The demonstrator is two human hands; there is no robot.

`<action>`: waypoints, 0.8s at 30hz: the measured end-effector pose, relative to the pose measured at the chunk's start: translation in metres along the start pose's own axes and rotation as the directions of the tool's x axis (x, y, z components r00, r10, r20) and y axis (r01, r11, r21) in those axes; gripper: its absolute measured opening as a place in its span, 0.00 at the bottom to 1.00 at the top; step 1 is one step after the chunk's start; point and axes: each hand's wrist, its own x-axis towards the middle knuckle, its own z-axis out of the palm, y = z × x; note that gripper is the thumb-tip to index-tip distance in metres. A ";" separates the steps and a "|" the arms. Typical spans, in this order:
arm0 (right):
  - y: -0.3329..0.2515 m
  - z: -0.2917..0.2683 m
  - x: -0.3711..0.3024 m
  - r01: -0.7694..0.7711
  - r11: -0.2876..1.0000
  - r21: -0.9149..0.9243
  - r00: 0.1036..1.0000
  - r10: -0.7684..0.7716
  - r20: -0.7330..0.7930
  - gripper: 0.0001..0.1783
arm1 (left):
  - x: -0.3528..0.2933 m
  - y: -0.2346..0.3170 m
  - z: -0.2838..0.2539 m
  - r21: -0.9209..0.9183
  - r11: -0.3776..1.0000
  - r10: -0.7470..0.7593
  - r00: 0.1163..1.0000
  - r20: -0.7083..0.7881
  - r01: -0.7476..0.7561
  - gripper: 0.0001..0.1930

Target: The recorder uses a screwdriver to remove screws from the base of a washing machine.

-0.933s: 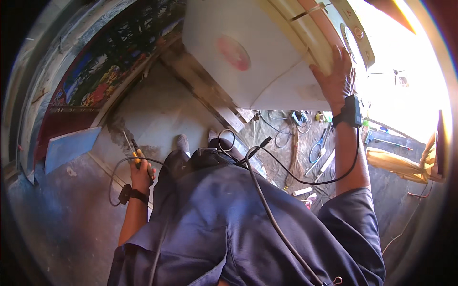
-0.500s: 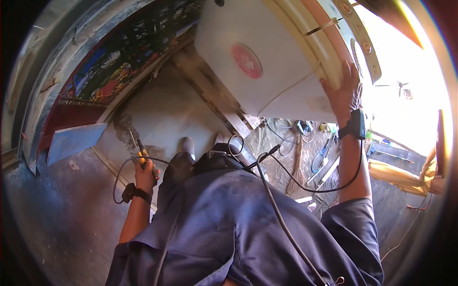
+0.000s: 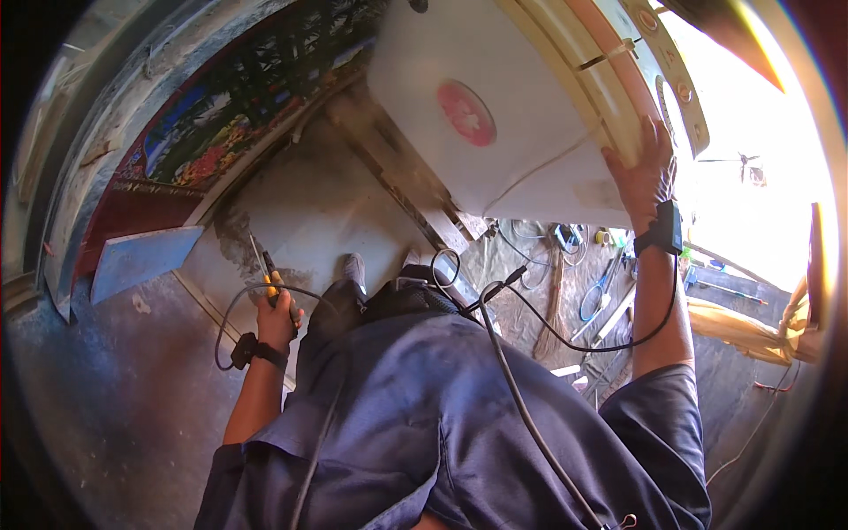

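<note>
At the left, my left hand point(image 3: 277, 320) is closed round yellow-handled tools. One is a thin screwdriver point(image 3: 255, 246) with a pale metal shaft; beside it are dark-tipped pliers point(image 3: 268, 262). The lower handles are hidden in my fingers. My right hand point(image 3: 645, 181) lies with fingers stretched out on the cream edge of a large white appliance that looks like a washing machine point(image 3: 530, 168). A pink oval sticker point(image 3: 466, 112) is on its side, a panel with round knobs point(image 3: 682, 91) along its top, and a thin cord point(image 3: 539, 162) runs across the side.
A wooden frame point(image 3: 397, 181) lies beside the machine's base. Dark cables point(image 3: 521, 397) hang in front of me to my wrists. On the floor at right are a broom point(image 3: 555, 309), blue-handled cutters point(image 3: 594, 299) and several tools. A blue board point(image 3: 141, 261) leans at left.
The view has shifted slightly. My left hand has turned a little and moved slightly right with the tools. My right hand stays on the machine's edge.
</note>
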 end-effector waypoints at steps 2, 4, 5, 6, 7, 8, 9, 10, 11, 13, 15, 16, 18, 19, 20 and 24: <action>0.000 -0.001 0.001 -0.015 0.999 -0.049 1.000 0.016 0.024 0.45 | 0.002 -0.001 -0.004 0.010 1.000 0.003 1.000 -0.007 -0.003 0.13; -0.002 -0.002 0.001 -0.004 0.999 -0.040 1.000 0.005 0.019 0.45 | 0.001 0.001 -0.005 0.019 1.000 -0.003 1.000 -0.005 0.003 0.14; -0.003 -0.002 0.001 0.006 0.999 -0.032 1.000 -0.005 0.013 0.45 | 0.000 0.000 -0.006 0.018 1.000 -0.003 1.000 -0.008 0.004 0.14; -0.004 -0.002 0.001 0.007 1.000 -0.030 1.000 -0.007 0.013 0.45 | 0.001 -0.002 -0.007 0.005 1.000 -0.003 1.000 -0.011 0.003 0.13; -0.004 -0.003 0.001 -0.002 0.999 -0.039 1.000 0.003 0.022 0.45 | 0.001 -0.003 -0.008 -0.007 1.000 -0.003 1.000 -0.015 0.002 0.13; -0.005 -0.004 0.001 -0.011 0.999 -0.048 0.999 0.013 0.031 0.45 | 0.000 -0.005 -0.007 -0.009 1.000 -0.002 1.000 -0.018 0.002 0.13; -0.005 -0.004 0.001 -0.011 0.999 -0.045 0.999 0.012 0.031 0.45 | -0.001 -0.006 -0.007 -0.014 1.000 -0.007 1.000 -0.022 0.007 0.13; -0.005 -0.005 0.000 0.001 0.998 -0.063 1.000 0.001 0.028 0.45 | -0.001 -0.007 -0.006 -0.020 1.000 -0.013 1.000 -0.025 0.012 0.13; -0.005 -0.004 0.001 0.012 0.997 -0.080 1.000 -0.010 0.026 0.45 | 0.000 -0.008 -0.006 -0.020 1.000 -0.012 1.000 -0.028 0.012 0.13; -0.004 -0.006 0.003 0.000 0.997 -0.072 0.999 0.003 0.035 0.46 | 0.002 -0.010 -0.006 0.008 1.000 -0.013 1.000 0.014 0.013 0.13; -0.002 -0.006 0.004 -0.012 0.998 -0.063 0.999 0.015 0.043 0.46 | 0.002 -0.009 -0.002 0.010 1.000 -0.019 1.000 0.004 0.019 0.13; -0.001 -0.005 0.004 -0.008 0.999 -0.045 0.999 0.010 0.041 0.46 | 0.002 -0.009 0.000 0.010 1.000 -0.025 1.000 -0.005 0.025 0.13; 0.001 -0.003 0.004 -0.005 1.000 -0.028 0.999 0.006 0.039 0.46 | 0.000 -0.007 0.005 0.001 1.000 -0.025 1.000 -0.015 0.025 0.13; 0.001 -0.001 0.003 -0.002 1.000 -0.024 1.000 0.003 0.024 0.46 | -0.001 -0.006 0.007 -0.009 1.000 -0.025 0.999 -0.025 0.025 0.13; 0.002 0.000 0.002 0.001 1.000 -0.020 1.000 -0.001 0.008 0.46 | 0.000 -0.006 0.007 -0.008 1.000 -0.024 0.999 -0.023 0.024 0.13; 0.002 -0.001 0.002 -0.008 1.000 -0.021 1.000 0.008 0.023 0.46 | 0.004 -0.009 0.009 -0.018 0.999 -0.046 0.999 -0.006 0.046 0.13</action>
